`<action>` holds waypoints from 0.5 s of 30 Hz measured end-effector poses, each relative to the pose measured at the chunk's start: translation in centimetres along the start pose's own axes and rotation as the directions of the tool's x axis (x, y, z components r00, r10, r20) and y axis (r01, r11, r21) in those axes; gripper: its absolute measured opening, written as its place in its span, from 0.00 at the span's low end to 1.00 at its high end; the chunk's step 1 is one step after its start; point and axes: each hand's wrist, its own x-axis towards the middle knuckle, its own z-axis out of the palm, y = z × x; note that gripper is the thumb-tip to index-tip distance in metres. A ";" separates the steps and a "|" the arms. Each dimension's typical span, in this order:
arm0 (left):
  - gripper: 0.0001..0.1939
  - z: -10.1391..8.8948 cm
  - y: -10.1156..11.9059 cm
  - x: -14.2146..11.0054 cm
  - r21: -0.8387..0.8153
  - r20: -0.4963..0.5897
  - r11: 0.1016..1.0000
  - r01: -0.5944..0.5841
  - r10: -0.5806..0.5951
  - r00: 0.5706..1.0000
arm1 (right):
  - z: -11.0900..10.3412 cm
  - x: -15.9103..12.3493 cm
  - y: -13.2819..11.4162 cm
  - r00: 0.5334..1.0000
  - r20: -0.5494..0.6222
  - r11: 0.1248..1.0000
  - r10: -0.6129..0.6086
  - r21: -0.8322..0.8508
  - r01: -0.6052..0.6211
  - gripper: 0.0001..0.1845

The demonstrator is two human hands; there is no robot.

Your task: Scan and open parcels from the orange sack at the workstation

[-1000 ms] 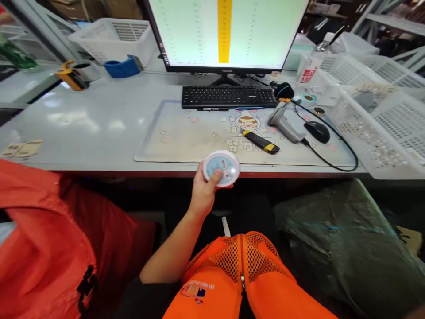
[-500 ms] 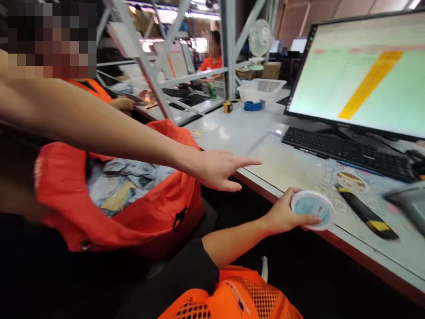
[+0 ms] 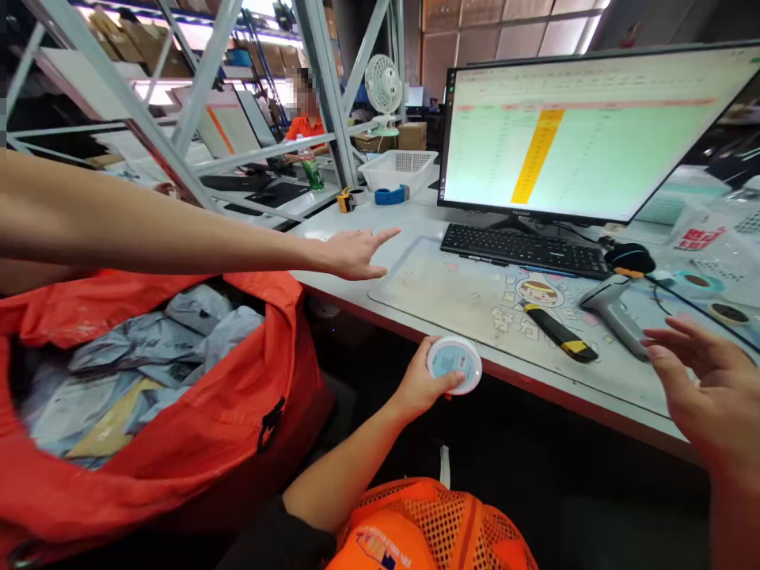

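Observation:
My left hand (image 3: pixel 419 385) is closed round a small round white box with a pale blue labelled lid (image 3: pixel 454 365), held just below the desk's red front edge (image 3: pixel 534 388). My right hand (image 3: pixel 692 380) hovers at the right with its fingers spread, holding nothing, close to the grey barcode scanner (image 3: pixel 614 313). A co-worker's bare arm reaches in from the left, the flat hand (image 3: pixel 353 253) resting on the desk with a finger stretched out.
An open orange bag (image 3: pixel 195 443) full of grey parcels stands at the left. On the desk mat (image 3: pixel 451 297) lie a black-and-yellow utility knife (image 3: pixel 558 334), a keyboard (image 3: pixel 522 248), a monitor (image 3: pixel 587 134) and tape rolls (image 3: pixel 701 282). Another person sits far behind the shelving.
The view swung back toward the desk. My right hand has come into view, open. The co-worker's hand moved further over the desk. My left hand keeps hold of the round box.

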 end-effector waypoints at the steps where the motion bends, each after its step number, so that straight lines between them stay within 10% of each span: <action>1: 0.40 0.5 -0.5 0.0 -0.013 0.027 1.000 0.013 -0.012 1.000 | -0.3 0.6 1.5 1.000 0.017 1.000 0.005 -0.027 -0.005 0.33; 7: 0.38 2.1 -1.9 -0.2 0.037 0.117 0.999 -0.020 0.016 0.993 | 0.0 3.9 7.9 0.992 -0.018 0.988 0.128 -0.086 -0.129 0.23; 15: 0.48 -4.0 8.6 4.9 0.573 0.325 0.775 -0.268 0.085 0.942 | 2.9 5.7 8.7 0.983 -0.013 0.974 0.184 -0.131 -0.184 0.20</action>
